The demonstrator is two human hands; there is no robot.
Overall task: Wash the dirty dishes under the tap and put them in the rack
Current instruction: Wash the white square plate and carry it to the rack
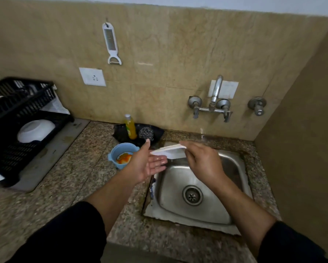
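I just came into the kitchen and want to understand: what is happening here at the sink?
A person is washing up. The right hand grips a white dish over the sink, and the left hand is open, palm up, just beside it. A blue bowl with orange residue waits on the counter, unwashed. A white bowl already lies in the black rack.

We see a white dish [167,150], a blue bowl [113,155] stained orange, a black rack [24,100] and a speckled brown counter [74,177]
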